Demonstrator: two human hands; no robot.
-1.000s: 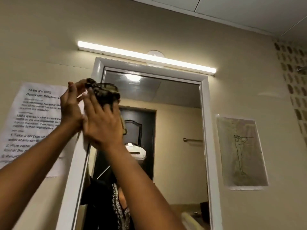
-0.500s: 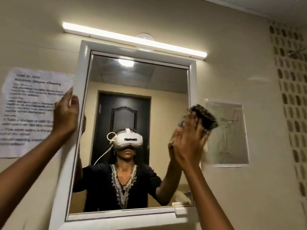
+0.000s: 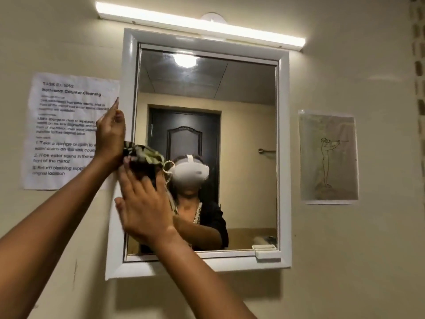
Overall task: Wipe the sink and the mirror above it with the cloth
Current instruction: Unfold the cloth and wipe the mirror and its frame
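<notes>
Mirror (image 3: pixel 241 139), white-framed, fixed to a beige wall (image 3: pixel 345 261); a lit strip light (image 3: pixel 200 25) runs along the wall just above its top edge.

Cloth (image 3: pixel 143 161), dark with a pale camouflage-like pattern, bunched, pressed against the glass at the mirror's left side, about halfway up.

Right hand (image 3: pixel 142 203), fingers spread and flat over the cloth, palm toward the glass; it pins the cloth rather than closing around it.

Left hand (image 3: pixel 110 134), raised at the mirror's left frame, fingers loosely curled, its heel touching the cloth's upper left corner; whether it grasps the frame or the cloth cannot be told.

Printed sheet (image 3: pixel 66 132), taped to the wall left of the mirror, partly covered by the left hand.

Line drawing (image 3: pixel 328 155) of a standing figure, on the wall right of the mirror.

Small white ledge (image 3: pixel 268 254), at the frame's lower right corner.

Reflection: a person in a headset, a dark door behind.
</notes>
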